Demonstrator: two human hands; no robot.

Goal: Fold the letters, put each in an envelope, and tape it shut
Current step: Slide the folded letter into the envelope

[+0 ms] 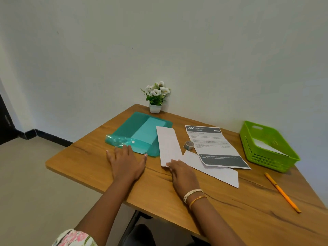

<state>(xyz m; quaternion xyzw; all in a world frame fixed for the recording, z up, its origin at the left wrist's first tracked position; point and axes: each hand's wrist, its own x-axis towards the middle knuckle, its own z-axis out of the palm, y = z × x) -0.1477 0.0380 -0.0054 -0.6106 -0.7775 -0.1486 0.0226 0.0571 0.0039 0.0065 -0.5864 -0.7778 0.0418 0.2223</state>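
Note:
A long white folded letter or envelope (167,144) lies on the wooden table (195,206), its far end resting on a teal plastic folder (134,129). My right hand (182,174) rests flat with its fingertips on the near end of that white piece. My left hand (126,162) lies palm down, fingers spread, touching the folder's near flap. A printed sheet (213,146) lies to the right, over another white envelope (218,171). A small roll of tape (188,145) sits between the white piece and the printed sheet.
A green plastic basket (248,139) holding white paper stands at the right edge. An orange pen (282,191) lies near the front right. A small potted white flower (156,96) stands at the back against the wall. The table's left edge drops to the floor.

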